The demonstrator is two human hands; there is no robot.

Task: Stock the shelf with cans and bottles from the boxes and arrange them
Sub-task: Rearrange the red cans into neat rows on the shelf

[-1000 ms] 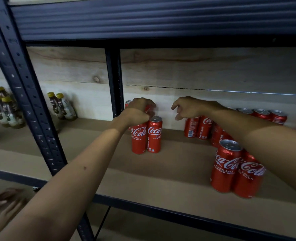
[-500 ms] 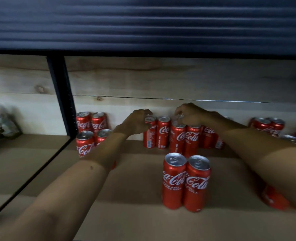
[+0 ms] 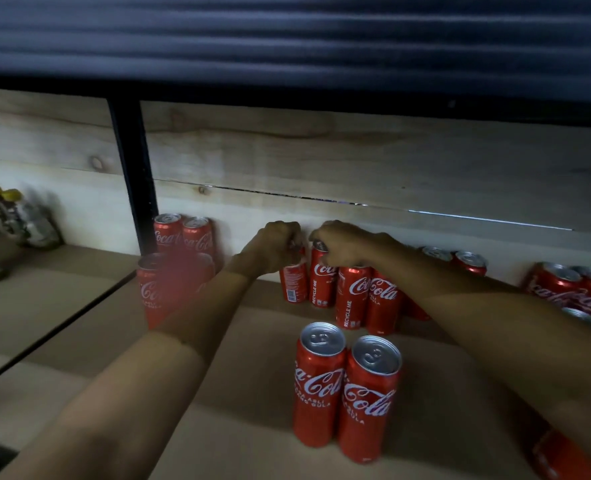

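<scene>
Both arms reach to the back of the brown shelf board [image 3: 252,427]. My left hand [image 3: 273,245] grips the top of a red cola can [image 3: 292,284] standing by the wooden back wall. Beside it, my right hand [image 3: 347,242] grips the top of the neighbouring red can [image 3: 322,285]. Two more cans [image 3: 367,296] stand just in front of them. A pair of cans [image 3: 346,389] stands nearer to me in the middle of the shelf. Several cans [image 3: 183,258] are grouped at the left by the black post.
A black upright post [image 3: 131,168] splits the shelf; small yellow-capped bottles [image 3: 13,216] stand blurred beyond it on the left. More red cans [image 3: 574,289] line the back right, and one [image 3: 557,459] sits under my right forearm. The dark upper shelf [image 3: 287,39] hangs low overhead.
The view swung right and closer along the shelf. My hands left the cans by the post and now hold two cans at the back wall, closer together than half a second ago.
</scene>
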